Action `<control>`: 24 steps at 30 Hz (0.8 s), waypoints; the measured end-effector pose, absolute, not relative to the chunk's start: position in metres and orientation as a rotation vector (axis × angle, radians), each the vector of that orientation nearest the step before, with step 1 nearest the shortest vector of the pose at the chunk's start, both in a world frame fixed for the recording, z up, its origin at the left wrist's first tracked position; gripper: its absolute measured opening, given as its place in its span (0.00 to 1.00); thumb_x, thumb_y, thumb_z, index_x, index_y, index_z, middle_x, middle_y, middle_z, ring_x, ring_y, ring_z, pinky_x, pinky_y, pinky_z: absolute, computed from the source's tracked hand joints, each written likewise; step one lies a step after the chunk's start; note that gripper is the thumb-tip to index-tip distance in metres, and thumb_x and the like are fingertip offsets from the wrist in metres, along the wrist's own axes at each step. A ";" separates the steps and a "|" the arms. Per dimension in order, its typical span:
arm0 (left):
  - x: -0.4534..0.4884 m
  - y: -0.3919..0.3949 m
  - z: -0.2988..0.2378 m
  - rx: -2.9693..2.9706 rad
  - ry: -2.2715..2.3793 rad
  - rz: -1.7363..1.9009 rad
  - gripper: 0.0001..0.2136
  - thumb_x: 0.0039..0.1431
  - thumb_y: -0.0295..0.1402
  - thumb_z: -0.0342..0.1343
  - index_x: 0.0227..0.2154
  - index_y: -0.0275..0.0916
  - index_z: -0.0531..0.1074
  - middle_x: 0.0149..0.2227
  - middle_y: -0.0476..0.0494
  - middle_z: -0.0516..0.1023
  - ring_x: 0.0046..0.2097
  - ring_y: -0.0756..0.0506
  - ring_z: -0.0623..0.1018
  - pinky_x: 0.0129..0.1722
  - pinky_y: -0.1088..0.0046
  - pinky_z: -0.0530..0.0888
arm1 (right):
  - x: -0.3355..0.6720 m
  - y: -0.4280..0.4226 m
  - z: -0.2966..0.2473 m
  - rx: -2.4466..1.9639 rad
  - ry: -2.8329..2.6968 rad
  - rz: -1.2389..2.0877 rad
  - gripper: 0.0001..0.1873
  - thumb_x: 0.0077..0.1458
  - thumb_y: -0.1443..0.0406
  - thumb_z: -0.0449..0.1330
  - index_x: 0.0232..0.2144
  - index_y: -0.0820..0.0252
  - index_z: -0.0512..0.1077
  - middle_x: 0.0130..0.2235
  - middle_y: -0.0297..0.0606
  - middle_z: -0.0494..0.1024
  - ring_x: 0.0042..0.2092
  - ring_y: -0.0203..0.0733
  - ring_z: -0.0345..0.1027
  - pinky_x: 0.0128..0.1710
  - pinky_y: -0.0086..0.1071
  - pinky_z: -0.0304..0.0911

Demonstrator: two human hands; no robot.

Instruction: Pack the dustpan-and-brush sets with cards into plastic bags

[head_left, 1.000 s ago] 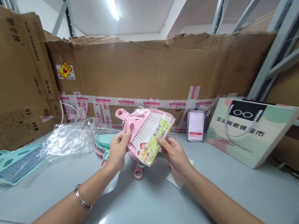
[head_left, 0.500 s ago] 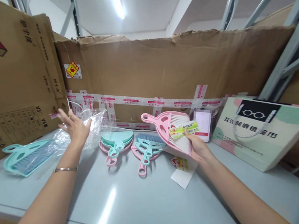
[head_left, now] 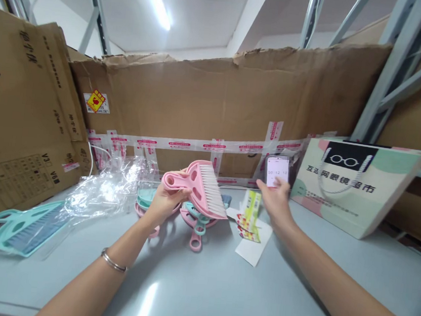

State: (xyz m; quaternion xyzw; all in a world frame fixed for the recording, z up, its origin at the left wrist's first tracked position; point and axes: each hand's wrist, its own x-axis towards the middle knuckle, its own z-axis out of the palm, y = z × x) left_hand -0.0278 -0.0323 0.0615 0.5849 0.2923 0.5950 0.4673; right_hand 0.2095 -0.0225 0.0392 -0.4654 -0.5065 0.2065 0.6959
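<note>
My left hand [head_left: 165,202] grips the handle of a pink brush and dustpan set [head_left: 200,189], held just above the grey table with its white bristles facing right. Right of it, my right hand [head_left: 276,200] hovers with fingers loosely spread above a small yellow-green paper label [head_left: 252,204], apparently holding nothing. More printed labels lie on a white sheet [head_left: 252,245] below that hand. Under the held set lie stacked pink and teal dustpans [head_left: 196,224].
A crumpled clear plastic bag [head_left: 106,190] and a teal brush [head_left: 21,226] lie at the left. A phone [head_left: 277,171] leans on the taped cardboard wall [head_left: 219,104] behind. A printed paper bag [head_left: 353,184] stands at the right. Metal shelf posts rise behind.
The pink brush set passed from my right hand to my left, and its paper label came off. My left hand came back from the plastic bag; my right hand opened over the labels.
</note>
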 end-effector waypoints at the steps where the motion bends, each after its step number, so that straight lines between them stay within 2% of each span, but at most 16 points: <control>1: -0.027 -0.035 0.064 1.494 0.704 1.469 0.16 0.40 0.33 0.64 0.36 0.39 0.71 0.44 0.40 0.74 0.46 0.41 0.74 0.39 0.68 0.74 | 0.205 -0.028 0.045 -1.054 -1.235 0.265 0.15 0.46 0.59 0.59 0.38 0.54 0.67 0.45 0.41 0.68 0.50 0.46 0.61 0.49 0.47 0.58; 3: -0.024 -0.043 0.069 1.630 0.652 1.450 0.15 0.41 0.31 0.64 0.35 0.39 0.72 0.45 0.39 0.73 0.49 0.40 0.72 0.44 0.67 0.72 | 0.188 -0.042 0.056 -1.031 -1.602 0.063 0.19 0.44 0.59 0.61 0.41 0.52 0.68 0.51 0.41 0.62 0.54 0.48 0.55 0.54 0.47 0.51; 7: -0.019 -0.054 0.078 1.843 0.600 1.417 0.13 0.40 0.28 0.64 0.33 0.38 0.74 0.46 0.38 0.73 0.52 0.39 0.69 0.50 0.66 0.68 | 0.157 -0.060 0.070 -0.909 -1.965 -0.082 0.10 0.46 0.63 0.59 0.35 0.54 0.71 0.50 0.42 0.61 0.54 0.51 0.54 0.53 0.49 0.52; 11: -0.044 -0.044 0.092 1.689 0.685 1.749 0.12 0.43 0.31 0.62 0.34 0.40 0.72 0.47 0.40 0.71 0.51 0.41 0.70 0.46 0.68 0.70 | 0.176 -0.060 0.084 -0.944 -1.691 -0.078 0.07 0.49 0.62 0.57 0.32 0.56 0.71 0.45 0.41 0.61 0.51 0.47 0.57 0.51 0.44 0.57; 14: -0.076 -0.032 0.101 1.470 0.759 1.934 0.16 0.44 0.35 0.62 0.38 0.42 0.70 0.47 0.42 0.72 0.49 0.42 0.71 0.39 0.72 0.73 | 0.214 -0.054 0.089 -1.012 -1.445 0.023 0.11 0.48 0.58 0.58 0.34 0.55 0.72 0.45 0.40 0.60 0.51 0.44 0.58 0.45 0.36 0.62; 16: -0.091 -0.026 0.104 1.388 0.775 1.960 0.18 0.43 0.37 0.62 0.39 0.43 0.70 0.46 0.42 0.73 0.47 0.43 0.72 0.35 0.75 0.73 | 0.241 -0.048 0.087 -1.142 -1.315 0.092 0.14 0.46 0.55 0.59 0.34 0.56 0.73 0.44 0.40 0.62 0.46 0.42 0.61 0.39 0.33 0.63; 18: -0.099 -0.022 0.104 1.311 0.776 1.939 0.18 0.43 0.38 0.61 0.40 0.43 0.70 0.44 0.43 0.74 0.44 0.45 0.73 0.32 0.78 0.72 | 0.263 -0.043 0.082 -1.353 -1.208 0.086 0.15 0.42 0.55 0.61 0.30 0.58 0.74 0.38 0.39 0.67 0.36 0.39 0.63 0.33 0.33 0.60; 20: -0.101 -0.020 0.102 1.242 0.798 1.852 0.19 0.42 0.39 0.62 0.40 0.42 0.71 0.40 0.44 0.75 0.39 0.46 0.75 0.29 0.79 0.71 | 0.279 -0.040 0.077 -1.517 -1.190 0.140 0.14 0.38 0.56 0.64 0.25 0.60 0.73 0.28 0.36 0.69 0.28 0.36 0.60 0.29 0.33 0.56; 24: -0.094 -0.023 0.098 1.229 0.851 1.564 0.21 0.40 0.38 0.63 0.41 0.38 0.73 0.33 0.42 0.77 0.32 0.45 0.76 0.26 0.76 0.71 | 0.290 -0.042 0.074 -1.481 -1.135 0.504 0.12 0.36 0.60 0.65 0.24 0.60 0.71 0.17 0.31 0.67 0.21 0.33 0.56 0.24 0.31 0.53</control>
